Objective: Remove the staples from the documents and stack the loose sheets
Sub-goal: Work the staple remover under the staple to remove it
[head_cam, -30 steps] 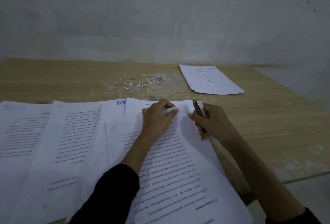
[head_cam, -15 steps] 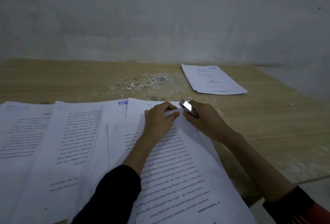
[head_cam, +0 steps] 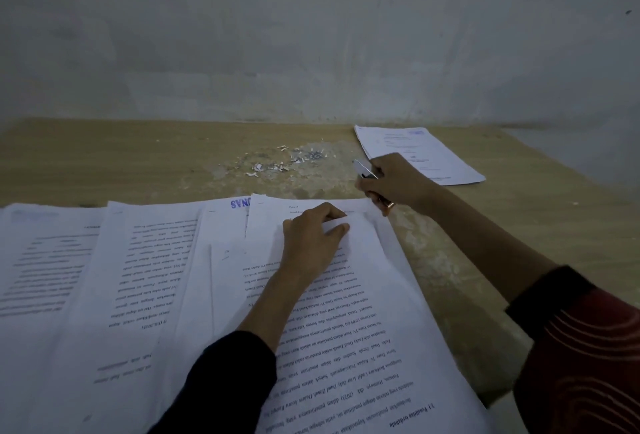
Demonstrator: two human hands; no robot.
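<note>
A printed document [head_cam: 349, 323] lies in front of me, text facing away. My left hand [head_cam: 311, 243] rests on its far end and pinches the top sheet's corner between thumb and fingers. My right hand [head_cam: 391, 184] is beyond the document's far right corner, over the bare table, and grips a small metal staple remover [head_cam: 365, 170]. A little heap of pulled staples and paper bits [head_cam: 287, 163] lies on the table ahead. A stack of sheets [head_cam: 415, 153] sits at the far right, partly behind my right hand.
More printed sheets [head_cam: 104, 295] overlap across the left of the wooden table [head_cam: 121, 163]. A grey wall [head_cam: 311, 35] stands close behind the table. The table's right edge runs diagonally near my right arm.
My right hand has lifted away from the document's corner with the staple remover and moved forward and right, toward the staple heap. My left hand has stayed on the corner.
</note>
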